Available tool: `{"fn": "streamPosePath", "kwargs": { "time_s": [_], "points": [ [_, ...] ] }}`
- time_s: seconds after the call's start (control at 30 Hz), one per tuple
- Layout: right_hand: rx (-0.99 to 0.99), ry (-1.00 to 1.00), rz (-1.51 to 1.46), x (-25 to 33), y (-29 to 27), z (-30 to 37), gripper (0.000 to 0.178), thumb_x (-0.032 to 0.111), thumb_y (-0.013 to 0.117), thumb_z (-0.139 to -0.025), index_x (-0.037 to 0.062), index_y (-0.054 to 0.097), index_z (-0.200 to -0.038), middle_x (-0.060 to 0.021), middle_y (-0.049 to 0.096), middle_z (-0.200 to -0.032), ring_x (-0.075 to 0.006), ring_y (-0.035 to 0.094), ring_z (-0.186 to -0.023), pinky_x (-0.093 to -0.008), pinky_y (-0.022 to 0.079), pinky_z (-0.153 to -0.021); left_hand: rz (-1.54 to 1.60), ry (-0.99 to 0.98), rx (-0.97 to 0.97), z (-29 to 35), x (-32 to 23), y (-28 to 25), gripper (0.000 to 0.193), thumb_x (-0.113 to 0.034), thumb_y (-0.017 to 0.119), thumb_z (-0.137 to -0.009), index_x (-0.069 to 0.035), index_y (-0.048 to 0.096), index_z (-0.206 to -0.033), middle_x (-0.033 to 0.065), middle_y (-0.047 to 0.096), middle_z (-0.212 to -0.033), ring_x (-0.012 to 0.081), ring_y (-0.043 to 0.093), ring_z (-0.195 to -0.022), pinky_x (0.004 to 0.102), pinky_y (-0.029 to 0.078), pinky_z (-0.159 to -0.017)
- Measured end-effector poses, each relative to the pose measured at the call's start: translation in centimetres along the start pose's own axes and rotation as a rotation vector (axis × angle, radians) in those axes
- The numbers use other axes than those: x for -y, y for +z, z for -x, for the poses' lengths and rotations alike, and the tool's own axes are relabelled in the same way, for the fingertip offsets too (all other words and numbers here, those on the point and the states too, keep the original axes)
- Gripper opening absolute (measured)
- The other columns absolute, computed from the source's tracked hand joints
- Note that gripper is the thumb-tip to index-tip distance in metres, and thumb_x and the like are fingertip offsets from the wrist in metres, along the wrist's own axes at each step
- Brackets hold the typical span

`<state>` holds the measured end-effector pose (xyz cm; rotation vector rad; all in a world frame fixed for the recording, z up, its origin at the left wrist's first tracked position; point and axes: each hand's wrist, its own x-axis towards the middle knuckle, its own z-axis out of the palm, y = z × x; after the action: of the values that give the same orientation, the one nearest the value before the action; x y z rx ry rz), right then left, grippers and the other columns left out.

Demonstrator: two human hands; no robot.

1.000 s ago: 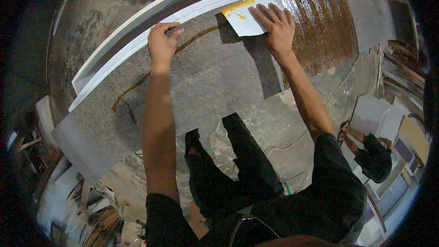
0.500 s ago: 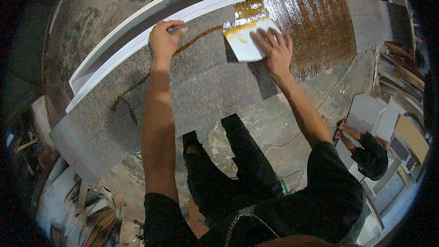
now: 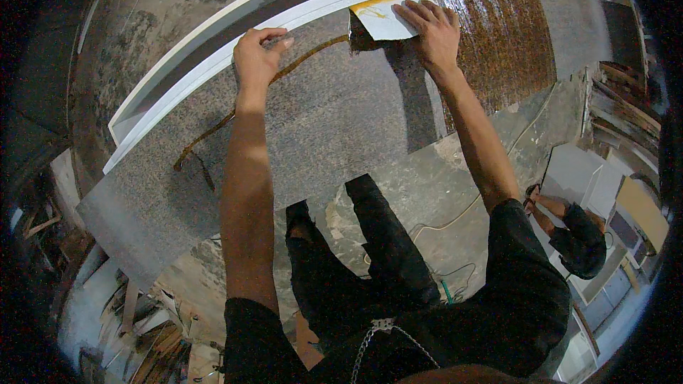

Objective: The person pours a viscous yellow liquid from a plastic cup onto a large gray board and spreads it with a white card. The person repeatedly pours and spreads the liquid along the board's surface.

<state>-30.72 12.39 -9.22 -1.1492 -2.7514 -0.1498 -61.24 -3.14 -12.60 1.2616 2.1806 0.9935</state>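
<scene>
My right hand point(image 3: 435, 28) presses a white flat spreader sheet point(image 3: 388, 16), its far edge smeared yellow-brown, against the board near the white rim. The long grey-brown speckled board point(image 3: 320, 128) lies in front of me. To the right of that hand, a wide wet brown coating of what looks like glue point(image 3: 505, 50) covers the board. A thin brown line of the same liquid point(image 3: 309, 55) runs leftward from the sheet, passing behind my left forearm. My left hand point(image 3: 257, 60) rests by the white rim with thumb and forefinger apart and nothing visible between them.
A white-edged long frame point(image 3: 213, 60) runs along the board's far side. Stacked wood strips point(image 3: 622, 110) lie at the right, scrap pieces point(image 3: 135, 327) at lower left. A crouching person point(image 3: 580, 242) is at the right, near pale panels. A cable point(image 3: 455, 217) crosses the concrete floor.
My right hand has pushed the spreader sheet away from me, up to the white rim. The board beneath now shows a darker band where it passed. My left hand stays put.
</scene>
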Motion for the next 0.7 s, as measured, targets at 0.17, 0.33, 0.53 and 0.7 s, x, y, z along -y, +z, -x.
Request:
{"fn": "streamPosePath", "kwargs": {
  "time_s": [0.17,0.33,0.53,0.7],
  "points": [
    [0.035,-0.014,0.026,0.1,0.2,1.5,0.043,0.017,0.057,-0.088,0.0329,0.065,-0.127,0.0059,0.064,-0.129,-0.0195,0.055,-0.124,-0.0505,0.036,-0.108,-0.004,0.033,-0.023,0.0,0.4,0.0,0.028,-0.023,0.087,-0.069,-0.015,0.08,-0.096,0.0112,0.07,-0.088,0.0262,0.068,-0.085,0.0362,0.052,-0.079],
    [-0.021,-0.006,0.018,0.2,0.6,1.0,0.044,0.016,0.055,-0.09,0.0336,0.064,-0.129,0.0058,0.063,-0.131,-0.0201,0.054,-0.126,-0.0528,0.034,-0.109,-0.048,-0.013,0.004,-0.2,-0.1,0.2,0.028,-0.023,0.087,-0.069,-0.016,0.08,-0.095,0.0106,0.069,-0.089,0.0256,0.067,-0.086,0.0355,0.052,-0.078],
    [0.012,-0.02,-0.017,1.4,0.7,0.9,0.046,0.016,0.057,-0.089,0.0348,0.063,-0.13,0.0052,0.062,-0.132,-0.0212,0.054,-0.126,-0.0558,0.033,-0.108,-0.015,0.021,-0.02,0.0,0.8,0.2,0.028,-0.023,0.087,-0.07,-0.016,0.08,-0.096,0.0104,0.068,-0.088,0.0251,0.066,-0.084,0.0361,0.052,-0.076],
    [-0.025,-0.003,-0.037,1.8,1.0,0.6,0.048,0.014,0.059,-0.086,0.0346,0.063,-0.13,0.0055,0.063,-0.132,-0.021,0.055,-0.125,-0.0549,0.034,-0.108,-0.002,-0.007,0.003,0.0,0.4,0.2,0.027,-0.022,0.088,-0.07,-0.015,0.08,-0.095,0.0109,0.068,-0.086,0.0254,0.067,-0.084,0.0362,0.052,-0.076]
  ]
}}
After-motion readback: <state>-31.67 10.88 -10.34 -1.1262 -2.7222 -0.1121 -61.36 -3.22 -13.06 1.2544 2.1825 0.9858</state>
